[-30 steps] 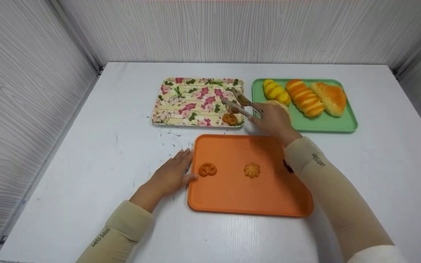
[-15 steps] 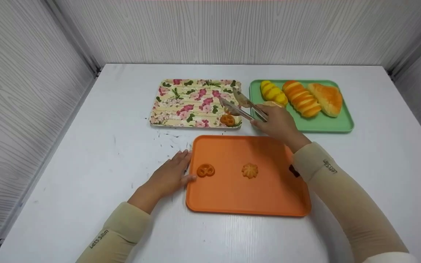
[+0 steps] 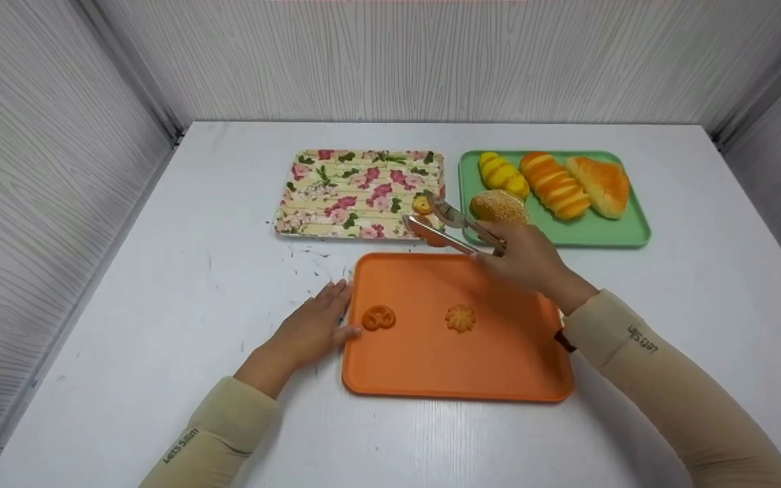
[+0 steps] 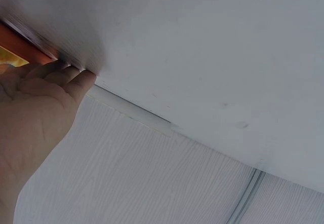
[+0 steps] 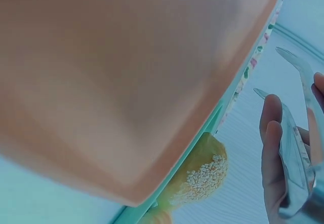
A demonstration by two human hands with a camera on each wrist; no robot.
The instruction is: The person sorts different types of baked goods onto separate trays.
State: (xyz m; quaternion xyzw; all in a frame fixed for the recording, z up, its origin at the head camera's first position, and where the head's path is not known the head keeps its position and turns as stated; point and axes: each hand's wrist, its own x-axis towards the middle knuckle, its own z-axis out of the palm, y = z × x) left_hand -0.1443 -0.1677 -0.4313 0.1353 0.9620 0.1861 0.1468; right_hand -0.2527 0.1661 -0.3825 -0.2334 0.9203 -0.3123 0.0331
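Metal tongs (image 3: 455, 227) are gripped in the right hand (image 3: 529, 261), tips apart over the front right corner of the floral tray (image 3: 329, 186). A yellow-orange cookie (image 3: 422, 205) lies by the tips; orange colour shows at the lower blade, cookie or reflection, I cannot tell. In the right wrist view, the right hand (image 5: 273, 153) holds the tongs (image 5: 293, 127), with nothing seen between their tips. The left hand (image 3: 306, 332) rests, fingers extended, at the left rim of the orange tray (image 3: 458, 369), beside a pretzel-shaped cookie (image 3: 379, 318). A flower-shaped cookie (image 3: 460, 318) lies mid-tray.
The green tray (image 3: 617, 234) at the back right holds a seeded bun (image 3: 499, 207), a yellow bread (image 3: 503, 176), a striped roll (image 3: 554, 186) and a triangular bread (image 3: 601, 186). A dark piece (image 3: 565, 340) shows at the orange tray's right rim, partly behind the sleeve.
The right hand and tongs have moved toward the person and slightly right, uncovering the seeded bun. The left hand stays against the orange tray. All trays appear slightly shifted left in view.
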